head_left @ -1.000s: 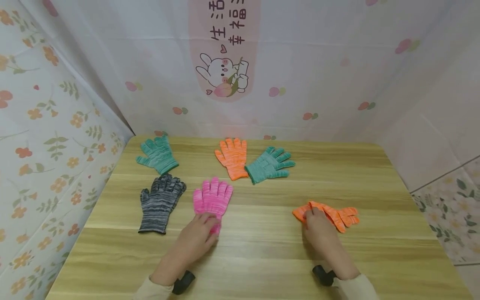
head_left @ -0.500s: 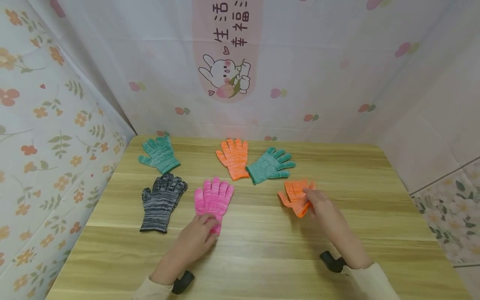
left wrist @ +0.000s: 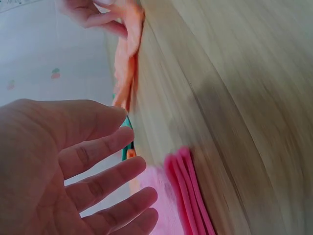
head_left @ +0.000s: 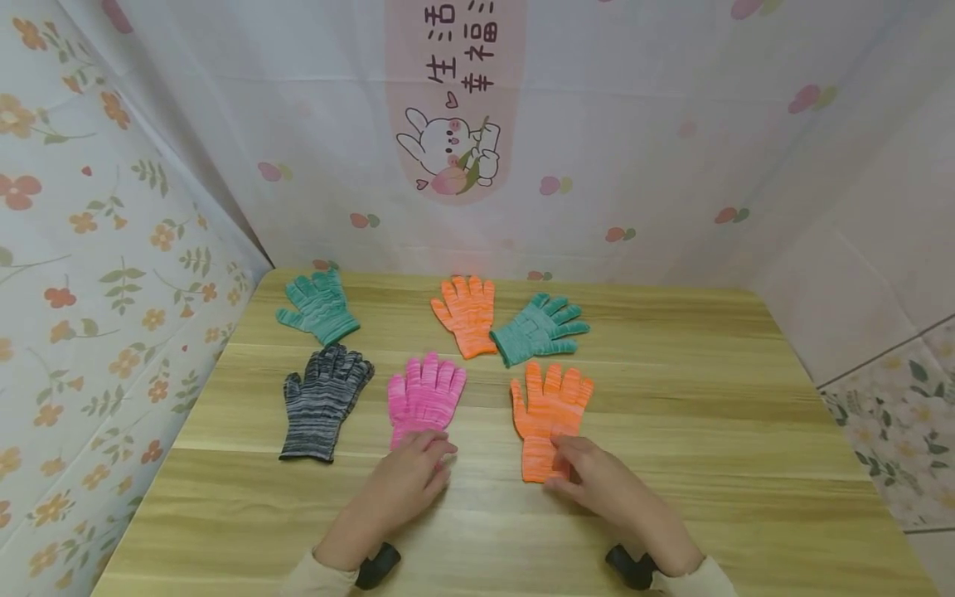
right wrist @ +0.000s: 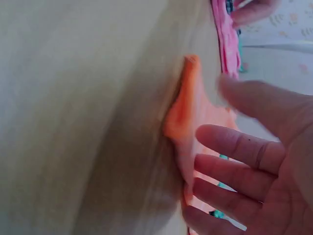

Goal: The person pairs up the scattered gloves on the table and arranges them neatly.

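In the head view my left hand (head_left: 410, 477) is over the cuff end of a pink knitted glove (head_left: 425, 398), hiding part of it. The left wrist view has that hand's fingers (left wrist: 112, 191) loosely extended with nothing gripped and the pink glove just beyond. An orange knitted glove (head_left: 552, 406) lies flat to the right, its fingers pointing away from me. Beside its cuff is my right hand (head_left: 608, 485); in the right wrist view the thumb stands apart from relaxed fingers (right wrist: 234, 147), next to the orange fabric. Whether they touch it I cannot tell.
A second orange glove (head_left: 468, 315) and a green glove (head_left: 539, 328) lie side by side at the back. Further left are another green glove (head_left: 318, 305) and a dark grey striped glove (head_left: 324, 402). A patterned curtain (head_left: 597, 124) hangs behind the wooden table (head_left: 716, 398).
My right hand has carried the crumpled orange glove leftward, laid it flat beside the pink one and let go. My left hand has shifted slightly right near the pink cuff.
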Available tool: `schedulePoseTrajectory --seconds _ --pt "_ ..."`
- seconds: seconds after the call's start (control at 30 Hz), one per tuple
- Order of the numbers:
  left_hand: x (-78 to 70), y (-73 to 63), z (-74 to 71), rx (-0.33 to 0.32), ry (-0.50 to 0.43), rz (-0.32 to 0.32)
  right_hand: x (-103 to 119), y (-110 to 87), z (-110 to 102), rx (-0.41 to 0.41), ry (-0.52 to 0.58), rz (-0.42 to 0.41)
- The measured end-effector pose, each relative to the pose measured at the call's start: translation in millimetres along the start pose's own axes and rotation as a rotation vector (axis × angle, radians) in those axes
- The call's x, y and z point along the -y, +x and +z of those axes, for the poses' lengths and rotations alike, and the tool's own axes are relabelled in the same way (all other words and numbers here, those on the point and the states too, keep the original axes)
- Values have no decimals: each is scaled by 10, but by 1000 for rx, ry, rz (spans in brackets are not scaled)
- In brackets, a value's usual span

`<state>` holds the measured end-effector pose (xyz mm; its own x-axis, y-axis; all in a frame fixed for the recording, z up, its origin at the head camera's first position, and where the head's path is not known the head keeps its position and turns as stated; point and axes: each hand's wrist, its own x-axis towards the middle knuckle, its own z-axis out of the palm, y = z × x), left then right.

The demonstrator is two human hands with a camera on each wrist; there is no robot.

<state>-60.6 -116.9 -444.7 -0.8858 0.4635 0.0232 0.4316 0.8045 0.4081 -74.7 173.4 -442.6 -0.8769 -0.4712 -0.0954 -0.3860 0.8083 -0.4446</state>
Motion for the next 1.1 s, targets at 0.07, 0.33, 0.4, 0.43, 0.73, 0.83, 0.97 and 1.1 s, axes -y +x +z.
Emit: schedulePoseTrajectory --seconds 0.07,0.33,0.4,0.43,0.73,0.83,0.97,1.1 --pt "-49 23 29 16 5 16 -9 -17 35 31 -2 -7" --pt "-306 172 120 179 4 76 48 -9 31 54 -45 28" --pt "-364 218 159 199 19 95 54 -15 32 48 -41 17" --pt "-392 243 181 201 21 101 56 -20 33 43 -33 11" --pt "-537 494 387 180 145 91 64 -63 52 21 3 -4" --pt "-533 542 429 186 196 41 70 -68 56 23 16 -12" --pt "-510 560 444 176 220 9 80 -71 57 27 18 -6" --pt "-489 562 427 154 222 -7 93 -44 54 33 22 -1"
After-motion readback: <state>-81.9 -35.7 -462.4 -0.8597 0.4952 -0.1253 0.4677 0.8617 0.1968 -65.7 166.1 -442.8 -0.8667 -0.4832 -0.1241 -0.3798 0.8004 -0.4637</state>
